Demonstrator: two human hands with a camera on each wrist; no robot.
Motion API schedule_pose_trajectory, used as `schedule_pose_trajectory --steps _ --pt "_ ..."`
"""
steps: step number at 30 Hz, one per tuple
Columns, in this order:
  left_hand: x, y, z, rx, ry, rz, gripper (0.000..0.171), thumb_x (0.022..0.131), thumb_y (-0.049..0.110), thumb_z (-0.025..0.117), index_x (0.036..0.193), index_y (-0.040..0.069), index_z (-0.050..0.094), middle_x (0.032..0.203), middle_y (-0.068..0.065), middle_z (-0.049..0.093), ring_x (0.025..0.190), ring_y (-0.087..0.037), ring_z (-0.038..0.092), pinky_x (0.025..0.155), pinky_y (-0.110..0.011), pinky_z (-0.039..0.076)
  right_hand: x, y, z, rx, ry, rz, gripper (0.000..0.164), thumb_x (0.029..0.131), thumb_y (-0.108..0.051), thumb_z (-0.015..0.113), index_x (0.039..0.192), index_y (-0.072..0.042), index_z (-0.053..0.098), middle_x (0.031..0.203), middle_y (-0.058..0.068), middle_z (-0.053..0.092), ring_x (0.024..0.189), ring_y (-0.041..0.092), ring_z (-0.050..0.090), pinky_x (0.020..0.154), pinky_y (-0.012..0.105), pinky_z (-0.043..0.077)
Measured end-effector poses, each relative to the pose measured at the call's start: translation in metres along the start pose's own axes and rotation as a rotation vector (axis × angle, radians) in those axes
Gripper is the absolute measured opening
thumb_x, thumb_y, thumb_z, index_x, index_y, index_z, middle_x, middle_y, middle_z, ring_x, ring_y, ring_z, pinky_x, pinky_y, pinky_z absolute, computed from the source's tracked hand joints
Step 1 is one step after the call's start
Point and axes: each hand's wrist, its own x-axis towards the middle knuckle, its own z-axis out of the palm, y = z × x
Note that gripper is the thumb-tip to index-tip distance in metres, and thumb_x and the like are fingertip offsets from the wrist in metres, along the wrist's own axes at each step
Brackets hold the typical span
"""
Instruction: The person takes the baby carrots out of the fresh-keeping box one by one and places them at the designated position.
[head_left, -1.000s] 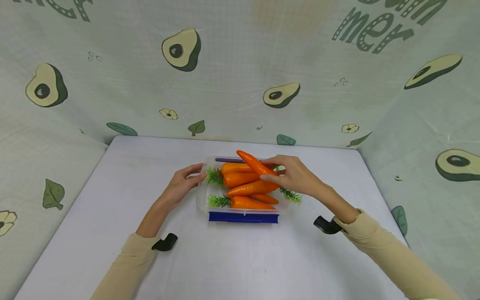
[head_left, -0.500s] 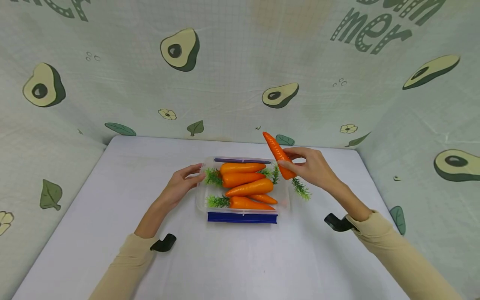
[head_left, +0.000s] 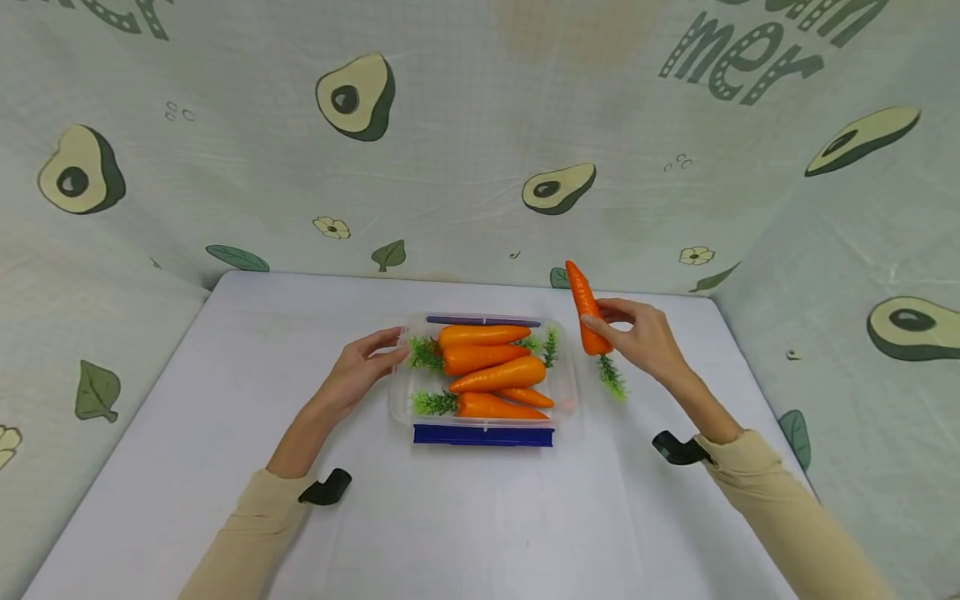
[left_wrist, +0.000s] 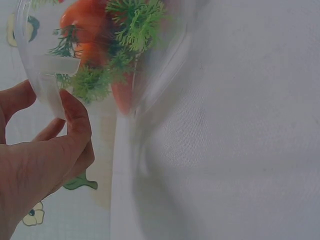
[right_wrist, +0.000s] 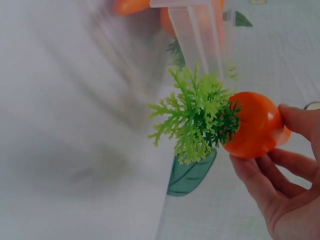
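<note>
My right hand [head_left: 639, 337] pinches an orange toy-like carrot [head_left: 587, 310] between thumb and fingers, raised to the right of the box, its tip pointing up and its green leafy top hanging down. In the right wrist view the carrot's round end [right_wrist: 254, 125] faces the camera. A clear plastic food container [head_left: 567, 392] with blue side clips holds several more carrots [head_left: 486, 361], some with green tops. My left hand [head_left: 358, 371] grips the container's left side; in the left wrist view the thumb and fingers [left_wrist: 76, 112] close about its translucent side flap [left_wrist: 52, 95].
The container stands on a white-covered table [head_left: 465, 517], a blue clip [head_left: 483, 435] folded down at its front. A pale cloth backdrop [head_left: 450, 158] printed with avocados and leaves rises behind the table and along both sides.
My right hand has lifted the carrot up out of the container and carried it right, turning it more upright. The left hand has stayed on the container's left side.
</note>
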Motion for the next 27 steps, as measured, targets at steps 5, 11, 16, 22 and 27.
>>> schedule_pose_trajectory --steps 5,11,16,22,27 --pt "-0.002 0.0 0.0 -0.003 -0.001 -0.001 0.067 0.102 0.03 0.067 0.157 0.004 0.04 0.156 -0.021 0.039 0.134 -0.032 0.049 0.115 -0.048 0.04 -0.001 0.018 0.01 0.003 0.021 0.031 0.05 0.097 -0.034 0.073 0.132 0.002 0.067 0.116 0.021 0.073 0.106 0.038 0.069 0.085 0.05 0.054" --pt "-0.003 0.0 0.0 -0.01 0.006 -0.012 0.067 0.102 0.03 0.068 0.157 0.004 0.04 0.156 -0.02 0.04 0.133 -0.03 0.049 0.115 -0.046 0.04 -0.002 0.036 0.023 0.029 0.018 0.095 0.055 0.097 -0.038 0.073 0.132 0.004 0.066 0.119 0.023 0.071 0.108 0.039 0.068 0.087 0.052 0.057" --pt "-0.002 0.0 0.0 0.002 0.01 -0.001 0.067 0.102 0.03 0.068 0.157 0.004 0.04 0.156 -0.02 0.04 0.131 -0.03 0.051 0.114 -0.046 0.04 -0.004 0.049 0.031 0.045 0.002 0.154 0.058 0.097 -0.041 0.072 0.133 0.004 0.065 0.122 0.024 0.07 0.111 0.04 0.067 0.092 0.055 0.055" --pt "-0.002 -0.001 0.001 0.009 0.012 0.0 0.066 0.102 0.03 0.068 0.157 0.004 0.041 0.156 -0.02 0.041 0.132 -0.031 0.051 0.114 -0.047 0.04 -0.006 0.062 0.041 0.036 -0.025 0.223 0.06 0.098 -0.043 0.07 0.133 0.005 0.065 0.123 0.025 0.069 0.113 0.04 0.065 0.095 0.053 0.054" --pt "-0.001 -0.001 0.001 0.009 0.013 0.003 0.067 0.101 0.031 0.068 0.156 0.005 0.042 0.156 -0.019 0.041 0.133 -0.032 0.051 0.115 -0.048 0.04 -0.006 0.068 0.047 0.031 -0.054 0.267 0.063 0.099 -0.046 0.068 0.13 0.008 0.065 0.123 0.028 0.067 0.113 0.041 0.063 0.097 0.052 0.053"
